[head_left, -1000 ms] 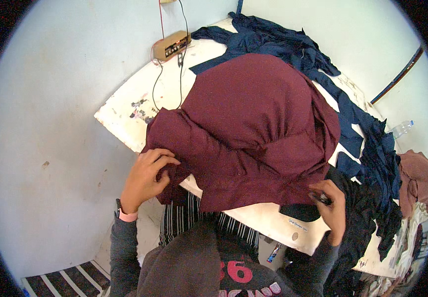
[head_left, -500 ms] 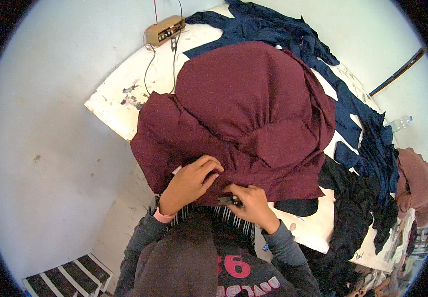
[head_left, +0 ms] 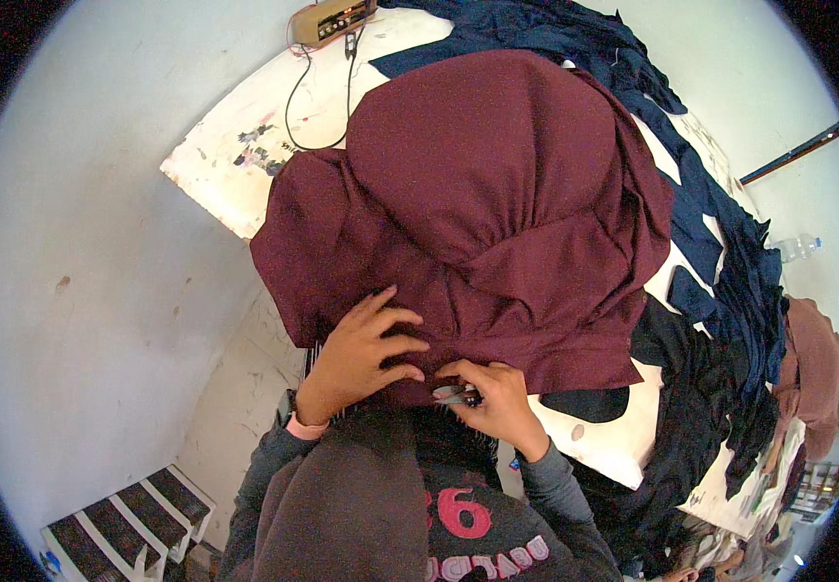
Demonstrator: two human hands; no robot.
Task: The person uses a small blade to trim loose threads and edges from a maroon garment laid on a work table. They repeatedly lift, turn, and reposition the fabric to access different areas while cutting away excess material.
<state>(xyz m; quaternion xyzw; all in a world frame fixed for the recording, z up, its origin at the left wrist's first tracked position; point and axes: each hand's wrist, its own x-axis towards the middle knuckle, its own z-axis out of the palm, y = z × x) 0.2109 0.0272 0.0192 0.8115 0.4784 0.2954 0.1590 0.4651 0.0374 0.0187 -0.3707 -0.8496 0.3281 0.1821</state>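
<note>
Okay, nearest first: the wearer's dark grey sleeves point(head_left: 563, 485) are coming in from the lower edge, and a brown drape point(head_left: 342, 514) is hanging over the chest. A pink band point(head_left: 305, 428) is circling the left wrist.

Left hand point(head_left: 366, 351) is lying palm-down over the near edge of the maroon cloth point(head_left: 482, 184); fingers are fanning out, not clenching. Can't tell if the thumb is pressing any fabric. Right hand point(head_left: 497, 396) is sitting just beside it, fingers curling around a small tool point(head_left: 454, 395) with a grey metal blade; the blade is pointing toward the left hand at the cloth's near edge. Grip details are hiding behind the knuckles.

Maroon cloth is lying in a big heap on the white table point(head_left: 211, 179), bunching into gathers mid-piece, its left corner hanging past the table edge. Black cloth point(head_left: 710, 417) is lying to the right; navy cloth point(head_left: 749, 291) is running along the far and right sides.

Farther out, a pinkish-brown cloth point(head_left: 815, 359) is slumping at far right, near a clear bottle point(head_left: 798, 246). A brown box point(head_left: 332, 21) with a black cable point(head_left: 290, 107) is sitting at the far left of the table, by the pale wall point(head_left: 99, 194).
</note>
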